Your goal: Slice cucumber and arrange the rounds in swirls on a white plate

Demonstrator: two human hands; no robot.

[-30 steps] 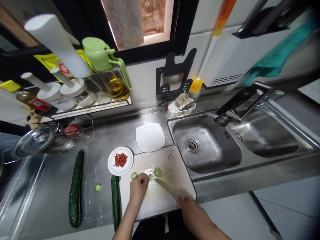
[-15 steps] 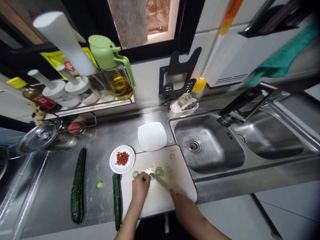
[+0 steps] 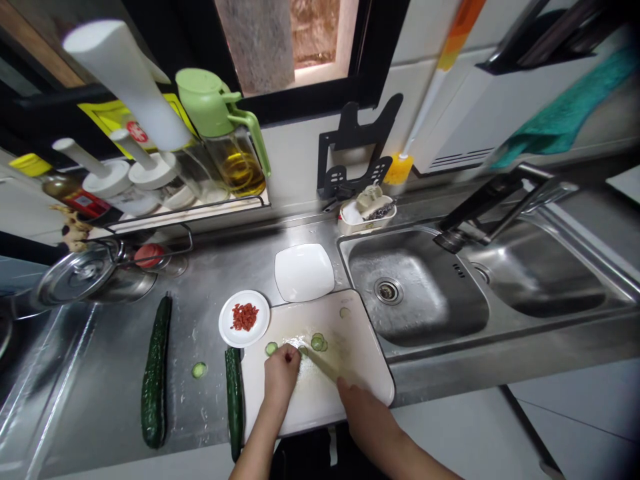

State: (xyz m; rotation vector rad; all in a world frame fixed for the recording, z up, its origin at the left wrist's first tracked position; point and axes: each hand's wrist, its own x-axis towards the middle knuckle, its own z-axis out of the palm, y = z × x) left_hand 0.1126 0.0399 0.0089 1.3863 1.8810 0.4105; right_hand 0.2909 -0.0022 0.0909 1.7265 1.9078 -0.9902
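Observation:
My left hand is closed, with its fingers curled down on the white cutting board. Its fingertips pin a small cucumber slice, mostly hidden by them. My right hand wraps round a knife, whose pale, blurred blade slants toward the left fingertips; its handle is hidden in the hand. Behind the blade lie overlapping cucumber slices. Another cucumber piece sits just left of my left hand. A cut cucumber rests along the board's left edge.
A small white plate of chopped red bits touches the board's far left corner. Behind the board is a square white dish. A whole cucumber and a cucumber end lie left on the steel counter. The sink adjoins on the right.
My right hand has shifted very slightly left with the knife. My left hand and the cucumber pieces look unmoved.

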